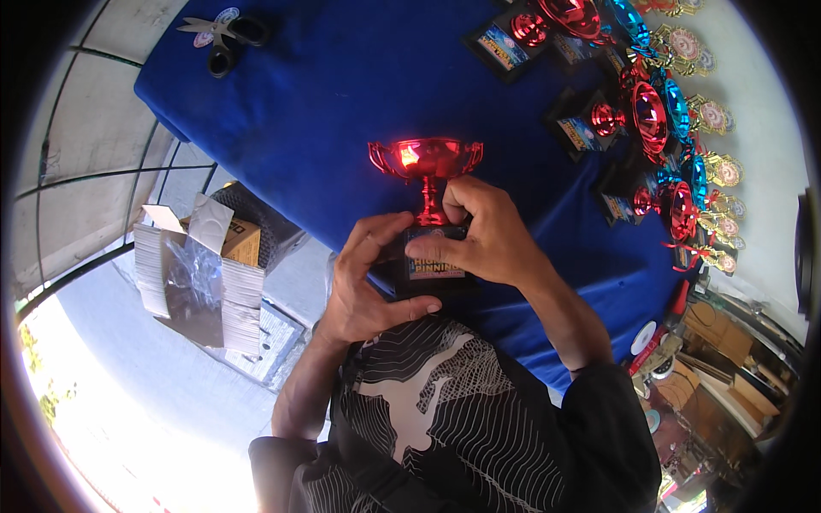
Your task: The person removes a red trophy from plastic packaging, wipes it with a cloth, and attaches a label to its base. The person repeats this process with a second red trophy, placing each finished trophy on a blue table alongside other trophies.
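Observation:
A shiny red trophy cup [428, 161] with two handles stands on a slim stem over a black base with a printed label [434, 267]. My left hand [352, 275] grips the base from the left, fingers at its upper corner and thumb along its lower edge. From the right, my right hand [489, 232] closes on the trophy, its thumb pressed flat on the upper part of the label. Its index finger curls beside the stem; the other fingertips are hidden behind. The trophy is held close to my body, over the near edge of the blue cloth [325, 111].
Scissors [224, 38] lie on a round sticker at the far left. Red trophies [650, 115], blue trophies [676, 104] and gold rosette-like awards [711, 115] line the right side. An opened carton [198, 278] with clear plastic sits lower left; cluttered shelves [710, 359] stand at the right.

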A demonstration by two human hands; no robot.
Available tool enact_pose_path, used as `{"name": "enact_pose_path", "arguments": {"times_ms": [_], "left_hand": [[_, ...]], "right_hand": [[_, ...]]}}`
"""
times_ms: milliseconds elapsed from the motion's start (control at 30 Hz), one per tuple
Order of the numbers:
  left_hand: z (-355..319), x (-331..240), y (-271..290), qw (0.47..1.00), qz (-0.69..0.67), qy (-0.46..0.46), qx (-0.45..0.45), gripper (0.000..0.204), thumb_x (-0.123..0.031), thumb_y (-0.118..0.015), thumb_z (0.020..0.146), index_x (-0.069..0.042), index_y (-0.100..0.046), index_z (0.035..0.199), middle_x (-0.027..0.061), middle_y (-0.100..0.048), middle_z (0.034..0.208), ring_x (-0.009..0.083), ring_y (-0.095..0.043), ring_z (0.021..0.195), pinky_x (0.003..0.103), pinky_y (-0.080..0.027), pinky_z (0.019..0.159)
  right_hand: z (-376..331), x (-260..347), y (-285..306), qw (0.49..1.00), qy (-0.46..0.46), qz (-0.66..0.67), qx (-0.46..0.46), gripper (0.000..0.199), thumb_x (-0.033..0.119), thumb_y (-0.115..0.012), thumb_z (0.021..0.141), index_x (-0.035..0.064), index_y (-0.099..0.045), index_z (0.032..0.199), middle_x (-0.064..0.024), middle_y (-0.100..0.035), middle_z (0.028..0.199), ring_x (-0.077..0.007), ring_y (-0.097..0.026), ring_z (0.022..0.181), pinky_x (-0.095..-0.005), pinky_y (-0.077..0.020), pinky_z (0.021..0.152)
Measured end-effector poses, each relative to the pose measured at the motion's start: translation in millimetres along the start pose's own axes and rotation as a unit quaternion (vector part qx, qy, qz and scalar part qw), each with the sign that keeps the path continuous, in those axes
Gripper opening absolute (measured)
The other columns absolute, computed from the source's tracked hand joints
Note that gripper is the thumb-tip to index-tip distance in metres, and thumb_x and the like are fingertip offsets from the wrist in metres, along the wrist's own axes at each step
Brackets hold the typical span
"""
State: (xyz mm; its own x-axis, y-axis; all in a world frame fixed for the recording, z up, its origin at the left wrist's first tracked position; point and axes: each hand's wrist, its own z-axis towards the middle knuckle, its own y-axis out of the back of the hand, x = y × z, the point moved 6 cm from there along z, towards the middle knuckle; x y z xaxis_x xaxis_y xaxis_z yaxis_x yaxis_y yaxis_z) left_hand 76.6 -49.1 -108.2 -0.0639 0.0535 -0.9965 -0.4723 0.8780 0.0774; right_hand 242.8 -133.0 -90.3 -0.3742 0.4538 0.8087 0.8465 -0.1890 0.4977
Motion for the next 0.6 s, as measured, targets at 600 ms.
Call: {"name": "enact_pose_path", "arguments": {"times_ms": [600], "left_hand": [[-3,3,-3,1.000,-0.003,0.005,0.012,0.095,-0.023,-0.097,0.060,0.003,-0.055,0.142,0.0173,-0.057,0.134,0.0289,-0.064,0.118,0.040,-0.055,0.098]], "right_hand": [[-22,3,12,0.980,0.155,0.061,-0.110,0.042,0.024,-0.089,0.082,0.0027,-0.056,0.068,-0.0028,-0.055,0.068,-0.0088,-0.049,0.061,-0.0276,-0.0410,0.055]]}}
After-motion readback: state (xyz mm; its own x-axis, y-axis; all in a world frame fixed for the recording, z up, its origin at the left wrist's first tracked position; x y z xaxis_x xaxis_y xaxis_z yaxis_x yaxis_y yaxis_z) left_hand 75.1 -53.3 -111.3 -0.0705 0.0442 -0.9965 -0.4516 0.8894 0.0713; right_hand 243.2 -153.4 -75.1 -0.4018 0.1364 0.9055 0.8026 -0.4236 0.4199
